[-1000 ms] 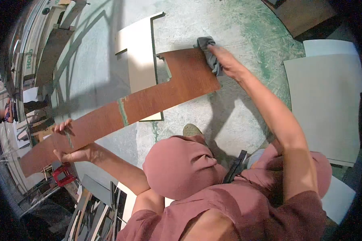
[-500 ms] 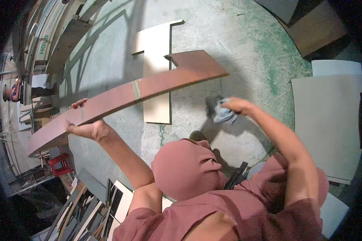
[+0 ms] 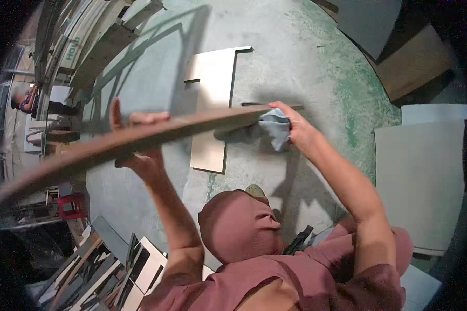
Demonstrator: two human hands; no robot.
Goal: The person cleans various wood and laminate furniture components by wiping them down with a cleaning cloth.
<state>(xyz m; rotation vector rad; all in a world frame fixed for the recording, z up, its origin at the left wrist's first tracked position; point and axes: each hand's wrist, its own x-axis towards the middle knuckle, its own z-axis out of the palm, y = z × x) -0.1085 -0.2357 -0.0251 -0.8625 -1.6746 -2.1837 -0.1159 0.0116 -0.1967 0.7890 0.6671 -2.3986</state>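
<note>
A long brown board (image 3: 166,133), seen nearly edge-on and blurred, stretches across the view from the far left to the centre right. My left hand (image 3: 142,140) supports it left of the middle, with fingers above the edge and the palm below. At the board's right end, my right hand (image 3: 291,122) grips a light blue cloth (image 3: 275,128) that is against the board's edge. Beneath the board, a cream T-like panel (image 3: 215,98) lies on the floor (image 3: 264,67).
Grey-green sheets (image 3: 420,181) stand at the right, with a brown panel (image 3: 415,62) above them. Scrap strips (image 3: 98,274) pile up at the lower left near a red stool (image 3: 71,206). Another person (image 3: 27,99) is at the far left beside stacked boards (image 3: 96,52).
The board has turned from showing its broad face to its narrow edge, and its left end has moved left. My right hand has brought the cloth up to the board's right end.
</note>
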